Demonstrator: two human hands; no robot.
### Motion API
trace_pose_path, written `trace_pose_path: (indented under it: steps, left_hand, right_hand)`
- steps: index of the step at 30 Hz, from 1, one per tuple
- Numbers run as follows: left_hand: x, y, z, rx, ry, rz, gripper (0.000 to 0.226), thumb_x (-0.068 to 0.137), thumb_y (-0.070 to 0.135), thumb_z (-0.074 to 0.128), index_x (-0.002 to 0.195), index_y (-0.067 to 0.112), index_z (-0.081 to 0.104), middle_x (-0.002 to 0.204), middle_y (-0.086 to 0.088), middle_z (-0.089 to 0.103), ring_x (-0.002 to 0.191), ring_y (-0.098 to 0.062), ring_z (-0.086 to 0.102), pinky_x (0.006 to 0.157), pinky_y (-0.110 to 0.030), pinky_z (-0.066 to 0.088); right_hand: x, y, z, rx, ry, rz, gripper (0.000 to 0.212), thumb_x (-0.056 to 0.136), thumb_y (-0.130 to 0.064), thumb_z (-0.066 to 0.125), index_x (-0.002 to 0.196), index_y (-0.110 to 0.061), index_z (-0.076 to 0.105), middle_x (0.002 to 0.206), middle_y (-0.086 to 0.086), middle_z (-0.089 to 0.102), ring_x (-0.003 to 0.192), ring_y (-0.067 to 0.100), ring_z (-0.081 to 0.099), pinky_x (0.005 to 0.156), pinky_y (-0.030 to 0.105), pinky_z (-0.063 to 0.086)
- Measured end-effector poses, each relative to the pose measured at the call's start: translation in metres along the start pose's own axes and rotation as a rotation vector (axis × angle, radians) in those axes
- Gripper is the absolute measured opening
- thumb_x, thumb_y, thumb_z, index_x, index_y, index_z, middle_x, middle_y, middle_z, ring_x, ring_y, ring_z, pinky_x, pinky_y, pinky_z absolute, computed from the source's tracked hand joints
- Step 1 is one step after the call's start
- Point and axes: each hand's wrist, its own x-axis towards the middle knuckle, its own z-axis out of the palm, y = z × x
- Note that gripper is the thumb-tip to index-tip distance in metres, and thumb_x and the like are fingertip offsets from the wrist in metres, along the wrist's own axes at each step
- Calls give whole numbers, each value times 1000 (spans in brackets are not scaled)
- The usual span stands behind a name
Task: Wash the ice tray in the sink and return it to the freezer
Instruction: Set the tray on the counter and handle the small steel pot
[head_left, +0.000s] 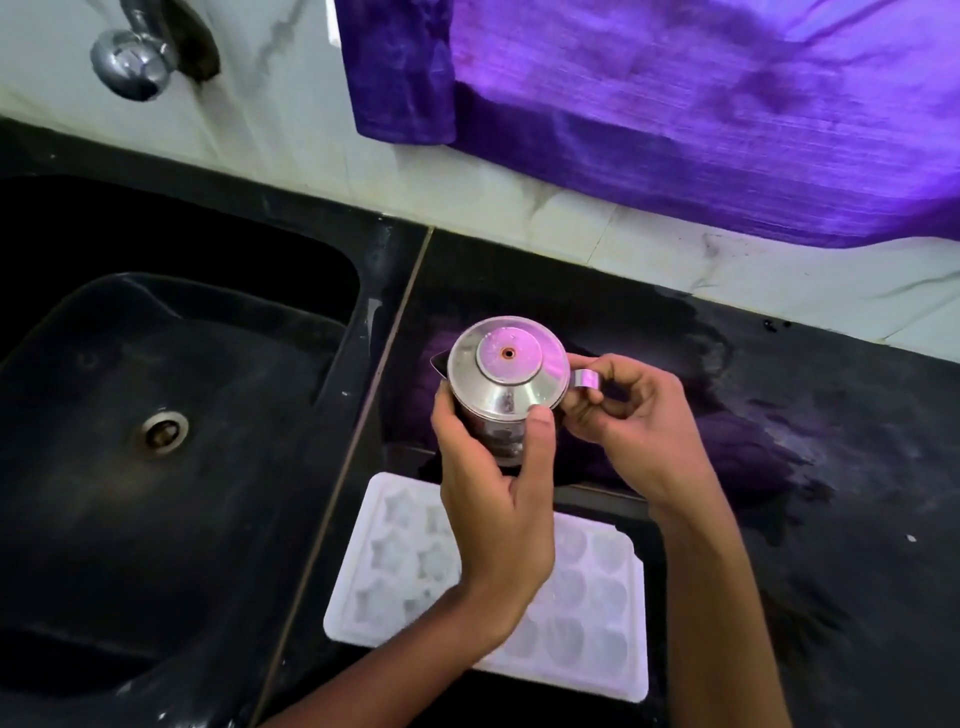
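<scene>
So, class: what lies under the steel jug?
The white ice tray lies on the counter below and nearer than the steel jug; both hands cover the spot directly beneath.

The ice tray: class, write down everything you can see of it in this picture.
The ice tray is white, looks like plastic, and is rectangular with a flat rim. It lies flat, open side up, on the black counter just right of the sink. Its left pockets are star-shaped, its right ones rounded. Whether they hold anything cannot be told. Both forearms cross above its middle, and neither hand touches it.
</scene>
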Motion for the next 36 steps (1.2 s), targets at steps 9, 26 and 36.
trace_pose_path:
  steps: [9, 26, 36]
  left_hand:
    - [79, -19, 12, 41, -63, -138, 65, 71, 21, 81, 123, 27, 42, 112, 21, 58, 104, 6, 59, 89, -22, 50]
    - [129, -33, 11, 42, -131, -205, 93, 71, 10, 82, 147, 20, 29, 149, 3, 40, 137, -8, 36, 114, -36, 34]
    - [126, -25, -1, 91, -164, -182, 97, 75, 15, 79, 151, 21, 19, 155, 0, 31, 140, -9, 30, 116, -37, 30]
  right_hand:
    - [65, 38, 3, 65, 70, 83, 31, 84, 9, 59, 81, -20, 68, 79, -14, 73, 76, 6, 67, 75, 31, 57]
    - [105, 67, 15, 106, 105, 142, 14, 85, 4, 62, 81, -9, 63, 88, -9, 71, 78, 5, 68, 74, 27, 59]
    - [89, 66, 15, 94, 208, 110, 36, 81, 8, 65, 109, -13, 58, 105, 0, 66, 95, 8, 65, 83, 21, 55]
